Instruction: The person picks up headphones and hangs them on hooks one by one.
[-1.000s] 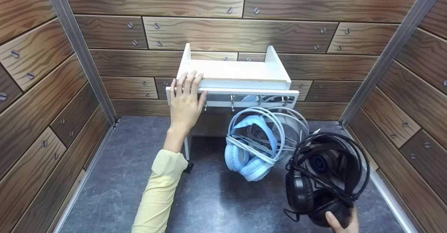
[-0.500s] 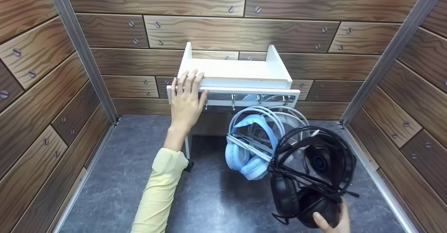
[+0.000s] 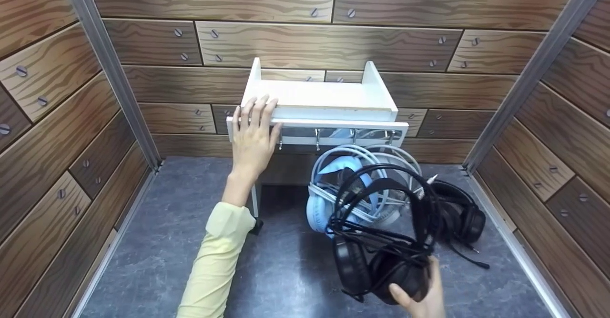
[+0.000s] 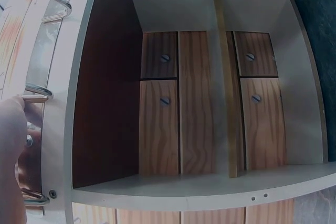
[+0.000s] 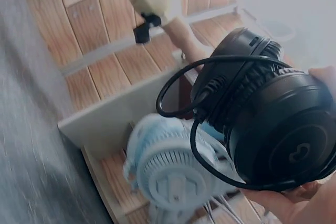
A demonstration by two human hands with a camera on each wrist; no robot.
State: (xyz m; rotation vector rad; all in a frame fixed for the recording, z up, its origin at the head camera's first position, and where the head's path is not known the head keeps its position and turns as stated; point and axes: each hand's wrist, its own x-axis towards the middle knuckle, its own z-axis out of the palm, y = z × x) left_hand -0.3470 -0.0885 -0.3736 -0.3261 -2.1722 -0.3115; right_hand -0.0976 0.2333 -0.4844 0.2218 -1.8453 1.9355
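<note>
Reference piece: white rack (image 3: pixel 314 94), standing on a dark grey marbled worktop (image 3: pixel 286 280), with a flat shelf, raised side panels and a front rail (image 3: pixel 314 124) fitted with metal hooks (image 3: pixel 317 139).

Item: black headphones (image 3: pixel 400 272), one pair, cable wound about band and cups; a pale emblem on one cup. Located in front of the rack, toward its right side, held up above the worktop. Seen from the head, they partly overlap the blue pair.

Hands, two. Right hand (image 3: pixel 424 299): in front of the rack, to its right; curled round one ear cup of the black headphones, thumb on the near face. Left hand (image 3: pixel 252 144): at the left end of the rack, laid over the rail, fingers extended and a little spread across the top edge, thumb along the front; a yellow sleeve (image 3: pixel 219 251) covers the forearm.

Blue headphones (image 3: pixel 318 213): hanging under the right half of the rack's rail, pale cable looped round them.

Grey headphones (image 3: pixel 391 215): beside the blue pair, at the rack's right end, largely hidden.

Second black headphones (image 3: pixel 472 225): on the worktop, to the right of the rack.

Wood-patterned wall (image 3: pixel 295 46): behind the rack.
</note>
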